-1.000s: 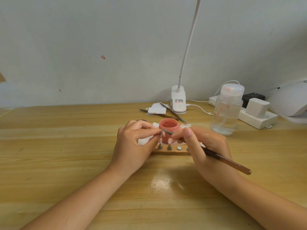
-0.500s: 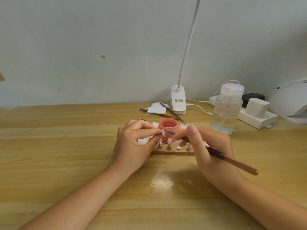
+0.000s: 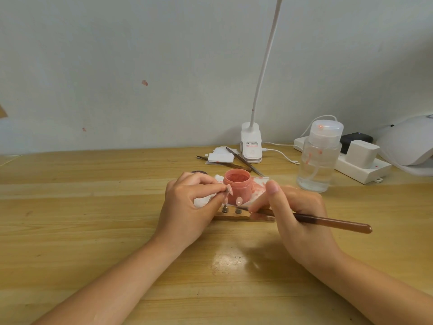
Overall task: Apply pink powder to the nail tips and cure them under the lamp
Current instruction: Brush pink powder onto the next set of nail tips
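Note:
An open jar of pink powder (image 3: 237, 186) stands mid-table on a stained white tissue (image 3: 259, 187). In front of it lies a wooden holder strip (image 3: 230, 216) with small metal stands; a pale nail tip (image 3: 239, 201) sits on one. My left hand (image 3: 189, 207) pinches another nail tip (image 3: 229, 190) on its stand, just left of the jar. My right hand (image 3: 295, 209) grips a brown-handled brush (image 3: 328, 222), its fine end pointing left toward the stands. The white curing lamp (image 3: 407, 144) sits at the far right edge.
A clear pump bottle (image 3: 318, 158) stands right of the jar. Behind it are a white power strip (image 3: 360, 165) with adapters and a clip-on desk lamp (image 3: 251, 144). Two spare brushes (image 3: 234, 164) and white pads (image 3: 221, 156) lie at the back. A dark lid (image 3: 198, 172) peeks behind my left hand.
My right hand has lowered and swung the brush flatter, moving its tip from near the jar rim down toward the stands. The left hand holds its pinch.

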`<state>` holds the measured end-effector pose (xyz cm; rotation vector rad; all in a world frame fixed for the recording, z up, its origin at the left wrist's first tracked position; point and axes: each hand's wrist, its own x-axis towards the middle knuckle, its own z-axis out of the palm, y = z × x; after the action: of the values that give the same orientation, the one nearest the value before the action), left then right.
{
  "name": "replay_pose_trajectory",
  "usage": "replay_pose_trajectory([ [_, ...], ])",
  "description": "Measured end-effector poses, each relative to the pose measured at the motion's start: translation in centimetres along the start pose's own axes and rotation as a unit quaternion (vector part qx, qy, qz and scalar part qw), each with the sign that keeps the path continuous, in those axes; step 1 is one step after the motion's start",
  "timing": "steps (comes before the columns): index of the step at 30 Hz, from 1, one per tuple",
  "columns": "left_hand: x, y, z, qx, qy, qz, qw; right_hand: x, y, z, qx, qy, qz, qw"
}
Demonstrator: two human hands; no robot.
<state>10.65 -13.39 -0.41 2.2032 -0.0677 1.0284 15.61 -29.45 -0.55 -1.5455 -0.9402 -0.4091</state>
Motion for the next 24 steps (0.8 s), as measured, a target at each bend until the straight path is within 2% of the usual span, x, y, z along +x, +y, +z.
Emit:
replay_pose_trajectory([
  [3,0.01,-0.15,0.07,-0.002,0.003,0.000,1.000,0.26,-0.27,0.20,-0.034,0.001,-0.040,0.999],
  [7,0.10,-0.09,0.05,-0.020,0.005,-0.001,1.000,0.07,-0.16,0.11,0.000,-0.001,0.016,1.000],
  [12,-0.01,-0.32,0.03,-0.028,0.002,0.015,0.999,0.28,-0.40,0.35,-0.007,-0.001,-0.015,1.000],
  [17,0.11,-0.30,0.08,-0.026,-0.004,0.027,0.999,0.09,-0.57,0.16,0.060,0.008,0.030,0.998],
  [20,0.12,-0.21,0.11,-0.030,-0.001,0.028,0.999,0.18,-0.76,0.35,0.029,0.014,0.004,0.999],
  [24,0.03,-0.31,0.06,-0.028,-0.004,0.023,0.999,0.13,-0.77,0.35,0.055,-0.012,0.055,0.997],
])
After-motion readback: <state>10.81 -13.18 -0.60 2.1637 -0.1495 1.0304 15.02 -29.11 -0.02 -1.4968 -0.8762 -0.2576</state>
